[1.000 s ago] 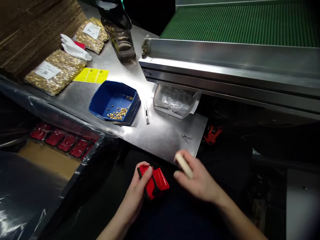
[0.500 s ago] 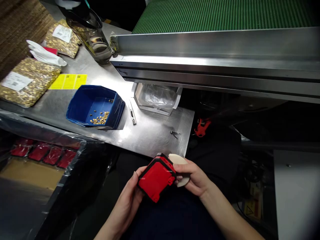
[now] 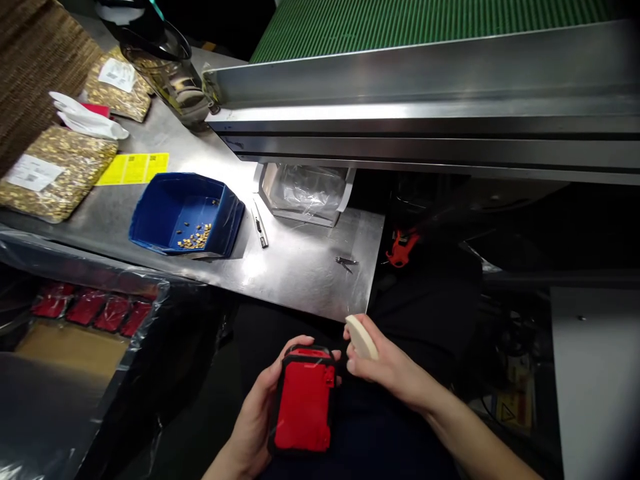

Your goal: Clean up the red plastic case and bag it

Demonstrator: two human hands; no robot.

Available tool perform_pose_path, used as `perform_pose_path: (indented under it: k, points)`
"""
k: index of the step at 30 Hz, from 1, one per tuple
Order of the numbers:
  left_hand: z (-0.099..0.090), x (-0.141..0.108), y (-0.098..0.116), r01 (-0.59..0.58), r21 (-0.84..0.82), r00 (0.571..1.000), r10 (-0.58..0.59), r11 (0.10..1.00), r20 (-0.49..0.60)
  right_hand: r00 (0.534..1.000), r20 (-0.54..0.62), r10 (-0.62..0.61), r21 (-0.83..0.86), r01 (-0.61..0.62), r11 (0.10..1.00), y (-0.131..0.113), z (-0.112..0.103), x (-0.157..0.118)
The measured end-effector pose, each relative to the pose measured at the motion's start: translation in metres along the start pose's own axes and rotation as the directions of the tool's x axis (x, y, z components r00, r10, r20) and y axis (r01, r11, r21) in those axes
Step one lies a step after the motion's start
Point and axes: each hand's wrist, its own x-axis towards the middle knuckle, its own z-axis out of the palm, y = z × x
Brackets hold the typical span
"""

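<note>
My left hand (image 3: pixel 260 403) is closed around a red plastic case with a black rim (image 3: pixel 303 403), its red face turned up over my lap. Fingertips of that hand show past the case's right edge. To the right, my right hand (image 3: pixel 383 363) grips a cream-coloured, flat rounded pad (image 3: pixel 361 338), held apart from the case. Its exact kind I cannot make out. Beyond both hands, a small dark metal tool (image 3: pixel 346 263) lies near the corner of the steel table (image 3: pixel 295 273).
A blue bin (image 3: pixel 187 213) holds small brass pieces. Nearby are a utility knife (image 3: pixel 260 223), a grey bin with clear plastic (image 3: pixel 306 190), yellow labels (image 3: pixel 133 169) and bags of brass parts (image 3: pixel 60 173). A metal-edged green conveyor (image 3: pixel 425 27) crosses behind. Wrapped red items (image 3: pixel 103 310) sit lower left.
The red case has come down toward me and turned more upright in my left hand. My right hand and the cream pad have moved away from its edge, and the pad is tilted differently.
</note>
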Motion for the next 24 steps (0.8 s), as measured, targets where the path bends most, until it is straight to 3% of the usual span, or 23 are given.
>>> perform_pose_path:
  k: [2, 5, 9, 12, 14, 17, 21, 24]
  points:
    - [-0.004, 0.002, 0.001, -0.009, -0.014, 1.000, 0.009, 1.000, -0.024, 0.996, 0.008, -0.092, -0.193, 0.092, 0.977, -0.005, -0.004, -0.011]
    - [-0.010, 0.009, 0.000, -0.065, 0.011, 0.995, 0.066, 0.998, -0.075, 0.972, 0.108, -0.207, -0.440, 0.233, 0.867, -0.007, -0.004, -0.023]
    - [-0.018, 0.020, -0.004, -0.075, 0.047, 0.992, 0.079, 0.996, -0.098, 0.974, 0.080, -0.213, -0.608, 0.217, 0.764, 0.004, 0.002, -0.029]
    - [-0.023, 0.024, -0.006, -0.056, 0.045, 0.994, 0.060, 0.997, -0.087, 0.945, 0.149, -0.292, -0.735, 0.304, 0.606, 0.015, 0.001, -0.026]
    - [-0.027, 0.026, -0.007, -0.057, 0.033, 0.995, 0.060, 0.998, -0.086, 0.899, 0.227, -0.374, -0.769, 0.401, 0.497, 0.019, -0.001, -0.022]
    - [-0.030, 0.028, -0.008, -0.076, 0.027, 0.992, 0.079, 0.997, -0.098, 0.856, 0.317, -0.409, -0.773, 0.483, 0.412, 0.021, -0.004, -0.016]
    - [-0.030, 0.030, -0.009, -0.092, 0.037, 0.986, 0.097, 0.995, -0.139, 0.829, 0.417, -0.371, -0.813, 0.523, 0.256, 0.020, -0.002, -0.008]
    - [-0.030, 0.030, -0.010, -0.095, 0.052, 0.983, 0.102, 0.994, -0.152, 0.826, 0.436, -0.357, -0.833, 0.520, 0.187, 0.019, -0.002, -0.003]
